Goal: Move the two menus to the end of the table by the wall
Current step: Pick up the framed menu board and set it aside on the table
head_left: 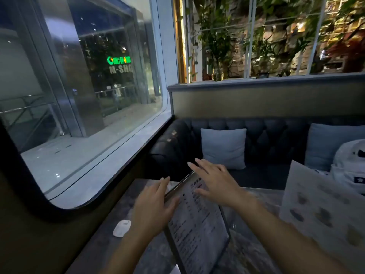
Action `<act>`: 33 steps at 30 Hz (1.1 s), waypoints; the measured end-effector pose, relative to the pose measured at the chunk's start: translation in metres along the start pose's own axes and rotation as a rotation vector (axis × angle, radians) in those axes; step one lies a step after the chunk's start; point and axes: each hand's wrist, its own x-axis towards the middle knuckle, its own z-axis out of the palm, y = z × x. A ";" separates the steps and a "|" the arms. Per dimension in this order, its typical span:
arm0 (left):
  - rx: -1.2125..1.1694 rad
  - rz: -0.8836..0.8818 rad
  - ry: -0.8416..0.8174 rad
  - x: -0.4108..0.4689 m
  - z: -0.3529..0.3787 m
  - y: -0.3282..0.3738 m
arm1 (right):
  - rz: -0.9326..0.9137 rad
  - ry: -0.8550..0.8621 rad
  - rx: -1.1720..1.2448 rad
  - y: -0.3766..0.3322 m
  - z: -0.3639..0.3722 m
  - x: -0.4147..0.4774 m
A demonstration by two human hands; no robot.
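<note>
A dark-framed text menu [199,228] stands tilted on the grey marbled table [246,252], its top edge leaning toward the window. My left hand [152,208] rests against its left edge with fingers spread. Flat on the menu's upper face lies my right hand [215,180], fingers extended past the top corner. Neither hand clearly grips it. A second menu [324,212], pale with pictures of dishes, is at the right, blurred and raised at an angle above the table.
A small white case [121,228] lies on the table near the window wall [110,171]. Beyond the table is a dark tufted sofa [272,139] with a blue cushion [224,148] and a white backpack [349,165].
</note>
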 end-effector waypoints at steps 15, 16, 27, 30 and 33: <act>-0.070 -0.018 -0.056 -0.003 0.001 -0.009 | 0.000 0.015 0.052 -0.005 0.015 0.005; -0.067 -0.024 -0.069 -0.001 0.001 -0.010 | 0.002 0.022 0.042 -0.006 0.014 0.006; -0.111 -0.045 -0.231 0.039 0.007 -0.016 | 0.137 0.131 -0.189 -0.001 -0.004 -0.031; -0.171 -0.025 -0.228 0.049 0.014 -0.010 | 0.179 0.189 -0.204 0.005 -0.008 -0.048; -0.296 -0.007 -0.256 0.053 0.023 -0.002 | 0.201 0.168 -0.208 0.011 -0.015 -0.059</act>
